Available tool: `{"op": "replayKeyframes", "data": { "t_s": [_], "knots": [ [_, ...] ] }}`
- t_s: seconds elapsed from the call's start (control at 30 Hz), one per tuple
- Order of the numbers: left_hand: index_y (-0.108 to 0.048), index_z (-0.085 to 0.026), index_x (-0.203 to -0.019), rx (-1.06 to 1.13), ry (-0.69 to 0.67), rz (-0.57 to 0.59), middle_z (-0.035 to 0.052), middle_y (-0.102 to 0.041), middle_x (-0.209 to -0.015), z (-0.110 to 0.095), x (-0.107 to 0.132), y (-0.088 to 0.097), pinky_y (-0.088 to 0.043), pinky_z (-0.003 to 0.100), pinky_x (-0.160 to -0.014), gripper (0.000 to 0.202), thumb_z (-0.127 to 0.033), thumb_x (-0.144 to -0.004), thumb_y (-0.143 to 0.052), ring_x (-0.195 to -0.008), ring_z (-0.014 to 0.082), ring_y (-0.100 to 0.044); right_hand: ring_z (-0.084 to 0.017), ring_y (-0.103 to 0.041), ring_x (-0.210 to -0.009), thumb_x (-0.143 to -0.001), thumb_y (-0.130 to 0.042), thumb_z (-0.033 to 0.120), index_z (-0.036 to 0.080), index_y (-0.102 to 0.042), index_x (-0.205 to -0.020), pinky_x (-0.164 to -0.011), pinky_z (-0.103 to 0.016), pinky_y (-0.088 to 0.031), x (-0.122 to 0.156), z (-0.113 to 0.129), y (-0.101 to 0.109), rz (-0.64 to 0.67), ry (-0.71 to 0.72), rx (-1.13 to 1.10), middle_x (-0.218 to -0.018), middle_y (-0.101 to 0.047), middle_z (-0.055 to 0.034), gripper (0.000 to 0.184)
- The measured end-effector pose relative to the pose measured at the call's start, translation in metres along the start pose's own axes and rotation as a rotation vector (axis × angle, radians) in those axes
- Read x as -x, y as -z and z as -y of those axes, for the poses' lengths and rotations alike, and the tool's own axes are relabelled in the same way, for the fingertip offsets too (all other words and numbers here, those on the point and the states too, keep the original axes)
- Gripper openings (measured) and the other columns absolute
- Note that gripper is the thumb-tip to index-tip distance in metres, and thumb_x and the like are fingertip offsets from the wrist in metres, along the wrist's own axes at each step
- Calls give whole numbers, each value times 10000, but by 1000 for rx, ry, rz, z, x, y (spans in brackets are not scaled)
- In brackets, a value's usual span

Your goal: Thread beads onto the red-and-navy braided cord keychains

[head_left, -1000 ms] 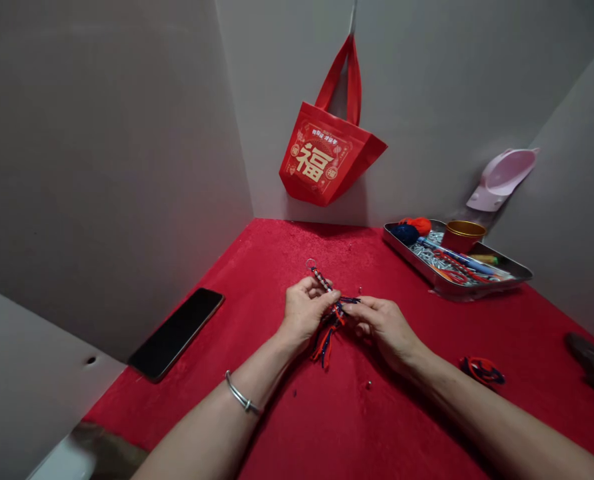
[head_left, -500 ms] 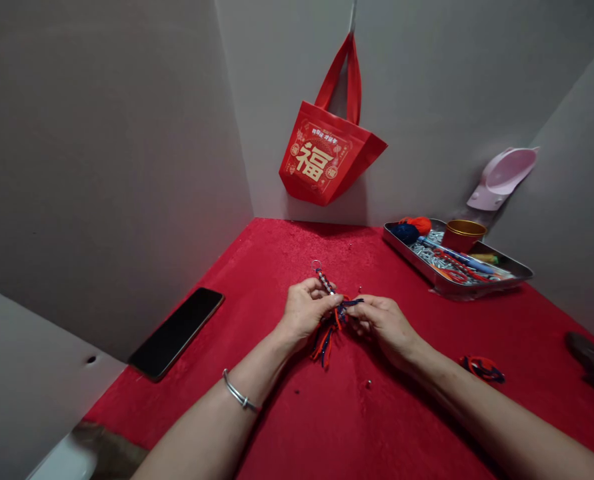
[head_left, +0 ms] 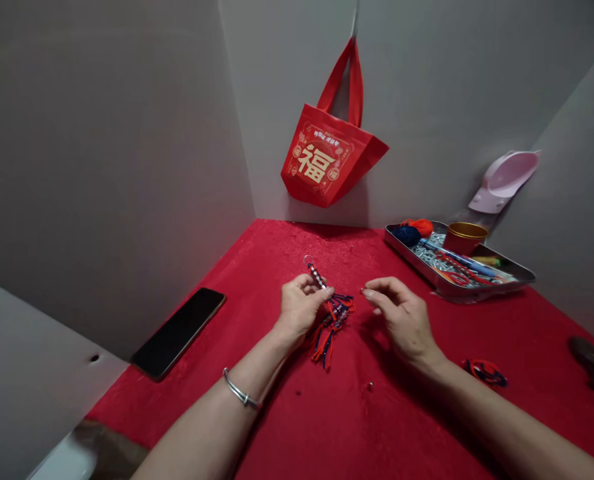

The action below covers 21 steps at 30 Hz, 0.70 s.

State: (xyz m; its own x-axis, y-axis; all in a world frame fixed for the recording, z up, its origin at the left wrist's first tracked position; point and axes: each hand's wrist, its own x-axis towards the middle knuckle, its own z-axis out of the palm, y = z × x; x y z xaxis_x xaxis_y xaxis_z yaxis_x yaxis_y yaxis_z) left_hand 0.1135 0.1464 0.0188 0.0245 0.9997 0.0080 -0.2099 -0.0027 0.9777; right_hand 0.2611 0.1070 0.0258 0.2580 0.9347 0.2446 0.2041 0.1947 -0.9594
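My left hand (head_left: 301,308) grips a beaded keychain cord (head_left: 317,275), with its metal ring (head_left: 307,261) sticking out above the fingers. The cord's red and navy tassel (head_left: 331,330) lies on the red velvet cloth (head_left: 297,427) beside that hand. My right hand (head_left: 401,315) hovers apart from the tassel, fingers bent and holding nothing I can see. A tiny bead (head_left: 363,291) sits just off its fingertips. A silver bangle (head_left: 240,391) circles my left wrist.
At the back right stands a metal tray (head_left: 421,261) holding yarn balls, a gold-rimmed cup and silvery small parts. A black phone (head_left: 178,333) lies at the left. A loop of red and navy cord (head_left: 485,372) lies at the right. A red bag (head_left: 321,160) hangs on the wall.
My right hand has let go of the tassel and moved right, away from my left hand. The tassel now lies free on the cloth, and my left hand keeps the cord.
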Motion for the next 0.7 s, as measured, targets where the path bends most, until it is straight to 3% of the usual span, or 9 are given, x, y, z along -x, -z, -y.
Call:
{"op": "replayKeyframes", "data": {
  "t_s": [0.1,0.23,0.4,0.7],
  "knots": [
    [-578,-123,-702,13,-22,-2,-24,-571,-580,1,-1,0,-369,188,-524,242,-206,-535,-731,-518,66,-501,-142,-510,-636,-748,-548,325,176,-605,-686,-611,-269,-388,4,0,1,51,226,229,-675,-570,-16,171],
    [-582,-125,-711,32,-15,16,-18,-584,-592,1,2,-3,-388,199,-543,248,-208,-529,-730,-532,76,-514,-139,-483,-582,-805,-488,336,176,-634,-684,-557,-261,-359,13,-3,-5,186,358,491,-614,-523,-14,248],
    [-577,-129,-709,48,14,60,-18,-579,-580,3,7,-6,-384,203,-525,261,-231,-527,-733,-516,81,-512,-149,-494,-617,-831,-467,341,185,-624,-713,-577,-263,-359,16,-9,-8,199,419,634,-640,-532,-22,251],
    [-584,-126,-711,83,21,49,-8,-593,-606,0,7,-5,-413,219,-565,292,-235,-502,-757,-543,90,-530,-169,-483,-659,-857,-426,290,190,-564,-676,-602,-279,-358,15,-10,-7,249,444,666,-668,-513,-40,249]
  ]
}}
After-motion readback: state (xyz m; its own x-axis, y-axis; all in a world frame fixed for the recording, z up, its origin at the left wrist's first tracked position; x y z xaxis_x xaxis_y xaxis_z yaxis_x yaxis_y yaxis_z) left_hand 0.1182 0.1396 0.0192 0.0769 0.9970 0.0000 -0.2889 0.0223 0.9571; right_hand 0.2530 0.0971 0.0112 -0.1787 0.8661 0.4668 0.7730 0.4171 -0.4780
